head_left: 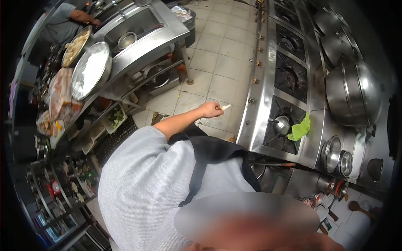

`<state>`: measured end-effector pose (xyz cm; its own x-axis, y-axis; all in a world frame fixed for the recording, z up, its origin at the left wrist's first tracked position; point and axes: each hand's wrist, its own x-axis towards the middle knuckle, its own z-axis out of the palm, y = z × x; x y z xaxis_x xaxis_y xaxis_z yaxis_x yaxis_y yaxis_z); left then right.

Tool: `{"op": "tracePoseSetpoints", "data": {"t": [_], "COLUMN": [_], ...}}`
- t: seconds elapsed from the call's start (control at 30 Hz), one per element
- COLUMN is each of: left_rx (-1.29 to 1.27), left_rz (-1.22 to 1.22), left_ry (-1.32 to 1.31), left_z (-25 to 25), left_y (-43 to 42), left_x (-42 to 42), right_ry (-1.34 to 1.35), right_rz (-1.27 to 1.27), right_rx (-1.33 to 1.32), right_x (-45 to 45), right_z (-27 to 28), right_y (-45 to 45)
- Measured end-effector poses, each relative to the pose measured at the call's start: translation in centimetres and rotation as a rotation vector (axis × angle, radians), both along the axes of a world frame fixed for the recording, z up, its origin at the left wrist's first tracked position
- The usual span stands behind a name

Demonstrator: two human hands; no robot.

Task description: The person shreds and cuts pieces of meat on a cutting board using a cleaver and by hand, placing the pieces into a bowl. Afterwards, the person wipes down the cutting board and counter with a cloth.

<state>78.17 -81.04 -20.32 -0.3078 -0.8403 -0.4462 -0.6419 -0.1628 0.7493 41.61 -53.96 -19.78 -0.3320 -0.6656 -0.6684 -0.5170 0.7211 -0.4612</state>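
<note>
Grip of left hand [211, 109] closed on pale piece [226, 107] (right grip: cannot tell).

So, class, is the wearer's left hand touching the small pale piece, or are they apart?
Touching: the head view shows the left hand closed around the small pale piece, whose tip sticks out from its grip.

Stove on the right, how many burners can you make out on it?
4, in a row: the far burner near the picture's top, the second burner, the third burner, and the nearest burner, partly hidden by a round metal utensil. More may lie out of view.
</note>
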Motion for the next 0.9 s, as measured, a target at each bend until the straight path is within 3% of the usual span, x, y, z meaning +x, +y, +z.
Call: {"op": "tracePoseSetpoints", "data": {"t": [0.07,0.13,0.27,0.33,0.37,0.4,0.47,0.5,0.57,0.63,0.73,0.9], "left_rx": [-0.030,0.040,-0.101,-0.304,-0.279,-0.266,-0.520,-0.512,-0.412,-0.357,-0.242,-0.225], "left_rz": [-0.003,0.093,0.214,0.413,0.723,0.752,0.760,0.753,0.346,0.242,-0.112,-0.644], "left_ry": [0.012,0.218,0.176,0.361,0.414,0.344,-0.213,-0.210,-0.321,-0.375,-0.044,-0.088], "left_z": [-0.6,-0.1,1.8,2.8,7.8,9.1,9.2,8.2,5.3,4.3,-0.8,1.7], "left_y": [-4.7,-9.2,-22.6,-31.8,-34.0,-37.3,-40.6,-41.4,-41.8,-39.1,-35.5,-25.4], "left_x": [-0.4,-0.4,3.9,9.9,12.0,15.8,19.6,20.0,20.6,16.4,10.7,2.8], "right_ry": [0.005,0.018,0.051,0.054,0.053,0.053,0.050,0.050,0.046,0.043,0.039,0.024], "right_rz": [-0.059,-0.130,-0.254,-0.310,-0.334,-0.352,-0.392,-0.408,-0.430,-0.445,-0.454,-0.470], "right_rx": [0.024,0.060,0.122,0.148,0.157,0.166,0.182,0.184,0.196,0.202,0.215,0.192], "right_x": [0.6,1.7,5.0,7.0,8.1,9.5,11.4,12.2,13.9,15.6,17.1,18.2], "right_z": [0.2,0.5,1.7,2.3,2.7,3.6,4.0,4.3,4.8,5.8,6.2,6.0], "right_y": [0.1,0.7,1.2,1.3,1.1,0.6,0.3,-0.1,-0.9,-2.3,-3.4,-3.1]}}
